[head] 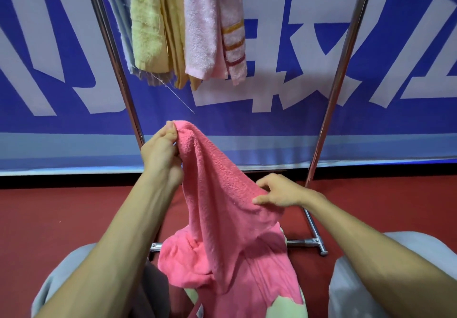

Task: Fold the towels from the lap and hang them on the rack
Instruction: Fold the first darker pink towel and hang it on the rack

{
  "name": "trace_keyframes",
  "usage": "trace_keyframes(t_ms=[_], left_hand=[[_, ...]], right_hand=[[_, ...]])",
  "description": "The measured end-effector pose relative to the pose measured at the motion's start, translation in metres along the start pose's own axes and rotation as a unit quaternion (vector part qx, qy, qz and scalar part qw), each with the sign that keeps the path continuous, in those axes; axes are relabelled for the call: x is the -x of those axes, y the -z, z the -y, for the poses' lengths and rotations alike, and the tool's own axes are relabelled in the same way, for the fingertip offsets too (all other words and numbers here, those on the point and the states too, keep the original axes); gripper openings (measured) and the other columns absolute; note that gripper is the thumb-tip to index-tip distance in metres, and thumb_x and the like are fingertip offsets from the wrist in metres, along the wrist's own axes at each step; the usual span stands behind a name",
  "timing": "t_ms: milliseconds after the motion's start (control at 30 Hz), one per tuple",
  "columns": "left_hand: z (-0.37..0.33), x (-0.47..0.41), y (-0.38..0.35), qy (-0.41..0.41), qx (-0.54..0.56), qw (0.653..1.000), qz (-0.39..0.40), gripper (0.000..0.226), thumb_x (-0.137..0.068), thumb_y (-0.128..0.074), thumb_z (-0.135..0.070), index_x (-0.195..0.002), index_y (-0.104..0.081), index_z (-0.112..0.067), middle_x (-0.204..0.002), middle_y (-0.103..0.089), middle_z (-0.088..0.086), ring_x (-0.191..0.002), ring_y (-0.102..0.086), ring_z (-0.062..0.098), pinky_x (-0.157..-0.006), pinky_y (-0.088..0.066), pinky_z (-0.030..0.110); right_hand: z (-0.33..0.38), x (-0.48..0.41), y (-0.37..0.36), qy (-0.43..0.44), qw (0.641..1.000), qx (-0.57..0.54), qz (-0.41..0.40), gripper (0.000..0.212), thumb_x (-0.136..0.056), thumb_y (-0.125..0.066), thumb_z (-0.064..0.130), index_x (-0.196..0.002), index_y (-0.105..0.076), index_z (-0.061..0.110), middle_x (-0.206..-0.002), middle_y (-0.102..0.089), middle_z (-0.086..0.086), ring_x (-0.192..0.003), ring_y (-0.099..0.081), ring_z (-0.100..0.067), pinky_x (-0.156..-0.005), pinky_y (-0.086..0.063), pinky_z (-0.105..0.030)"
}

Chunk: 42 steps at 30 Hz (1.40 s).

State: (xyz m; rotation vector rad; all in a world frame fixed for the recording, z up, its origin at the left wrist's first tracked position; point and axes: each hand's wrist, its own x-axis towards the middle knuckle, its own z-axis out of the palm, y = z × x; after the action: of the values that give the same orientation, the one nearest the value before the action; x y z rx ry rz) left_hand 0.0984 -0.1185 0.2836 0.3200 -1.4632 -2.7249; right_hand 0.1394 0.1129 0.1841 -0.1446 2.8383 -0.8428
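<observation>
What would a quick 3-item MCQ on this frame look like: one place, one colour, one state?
1. Where on the rack are the hanging towels? A toward its left side; B far right; C on the bottom bar
2. Colour of the towel held in both hands? A green; B bright pink; C grey
3. The left hand is: A open and idle; B pinching the towel's raised end; C flat on a knee

Answers: 1 A, they hang bunched at upper left. 2 B, it is bright pink terry. 3 B, its fingers pinch the top while the right hand grips lower down.
</observation>
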Motion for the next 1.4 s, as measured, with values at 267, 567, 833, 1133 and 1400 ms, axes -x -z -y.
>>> trace_keyframes(t_ms=[267,567,833,1133,1400], left_hand=[[-0.003,-0.012,0.008,0.011,0.088,0.993,-0.076,0.013,-0.092,-0.061,-0.016,-0.08,-0.063,-0.012,-0.062,-0.067,-0.002,-0.051,-0.063,0.007,-0.054,-0.056,0.023],[0.0,-0.012,0.012,0.059,0.005,0.998,-0.012,0.006,-0.087,-0.066,-0.008,-0.082,-0.065,-0.012,-0.065,-0.067,0.001,-0.055,-0.066,0.009,-0.057,-0.056,0.021],[0.027,0.008,-0.008,0.028,-0.189,0.976,0.102,0.009,-0.081,-0.072,-0.013,-0.088,-0.072,-0.017,-0.074,-0.073,-0.007,-0.07,-0.068,0.006,-0.081,-0.045,0.026],[0.044,0.014,-0.016,-0.012,-0.25,0.957,0.147,0.013,-0.078,-0.073,-0.005,-0.089,-0.072,-0.011,-0.084,-0.071,0.004,-0.078,-0.065,0.014,-0.084,-0.05,0.028],[0.055,0.025,-0.019,-0.007,-0.26,0.944,0.203,0.016,-0.079,-0.073,-0.013,-0.092,-0.074,-0.004,-0.089,-0.075,0.011,-0.078,-0.068,0.018,-0.081,-0.055,0.031]], right_hand=[[-0.018,0.001,-0.005,-0.1,0.994,-0.04,0.034,0.034,-0.08,-0.075,0.014,-0.052,-0.058,0.023,-0.054,-0.054,0.004,-0.055,-0.053,-0.009,-0.053,-0.048,-0.022],[0.017,0.019,0.021,-0.084,0.947,-0.311,0.008,0.01,-0.082,-0.07,0.002,-0.091,-0.065,0.0,-0.067,-0.063,-0.012,-0.051,-0.063,-0.011,-0.051,-0.055,-0.021],[0.049,0.031,0.04,0.06,0.9,-0.416,-0.116,0.017,-0.078,-0.07,-0.005,-0.091,-0.067,0.006,-0.068,-0.065,-0.005,-0.057,-0.058,-0.009,-0.063,-0.051,-0.018],[0.046,0.04,0.044,0.074,0.967,-0.073,-0.234,0.007,-0.074,-0.079,0.029,-0.074,-0.078,0.022,-0.063,-0.062,0.013,-0.062,-0.056,0.001,-0.061,-0.037,-0.01],[0.06,0.035,0.048,0.132,0.924,-0.223,-0.281,0.017,-0.079,-0.075,0.015,-0.069,-0.068,0.027,-0.071,-0.067,0.01,-0.071,-0.061,-0.001,-0.075,-0.047,-0.021]])
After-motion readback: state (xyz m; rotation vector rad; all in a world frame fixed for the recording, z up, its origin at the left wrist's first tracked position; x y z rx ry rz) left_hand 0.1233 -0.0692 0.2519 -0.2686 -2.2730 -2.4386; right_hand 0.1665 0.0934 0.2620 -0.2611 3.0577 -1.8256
